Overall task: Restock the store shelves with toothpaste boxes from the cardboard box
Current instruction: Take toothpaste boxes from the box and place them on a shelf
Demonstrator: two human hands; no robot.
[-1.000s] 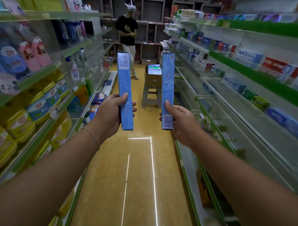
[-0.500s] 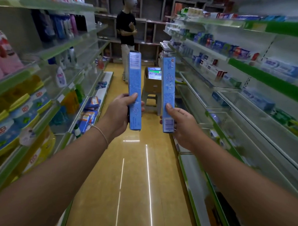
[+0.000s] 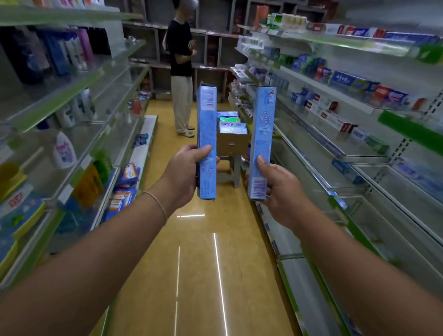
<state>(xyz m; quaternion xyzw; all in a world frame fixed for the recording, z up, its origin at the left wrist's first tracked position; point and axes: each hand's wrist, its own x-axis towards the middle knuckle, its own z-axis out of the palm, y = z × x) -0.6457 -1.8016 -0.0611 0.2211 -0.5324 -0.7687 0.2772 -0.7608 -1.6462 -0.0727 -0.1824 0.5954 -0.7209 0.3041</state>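
Your left hand (image 3: 184, 170) grips one blue toothpaste box (image 3: 206, 142) near its lower end, and your right hand (image 3: 277, 187) grips a second toothpaste box (image 3: 261, 141) the same way; both stand upright, side by side and apart, over the aisle floor. The cardboard box (image 3: 232, 140) sits on a stool (image 3: 229, 168) farther down the aisle, with more cartons showing in its open top. The shelves on the right (image 3: 354, 157) carry toothpaste in the far and upper tiers, with bare glass nearer you. In my judgement you are carrying stock to a gap. Turn toward the right shelving, lay each box flat with its printed face outward, and set one down before the other so that neither slips. A bystander (image 3: 181, 66) stands at the far end, well apart.
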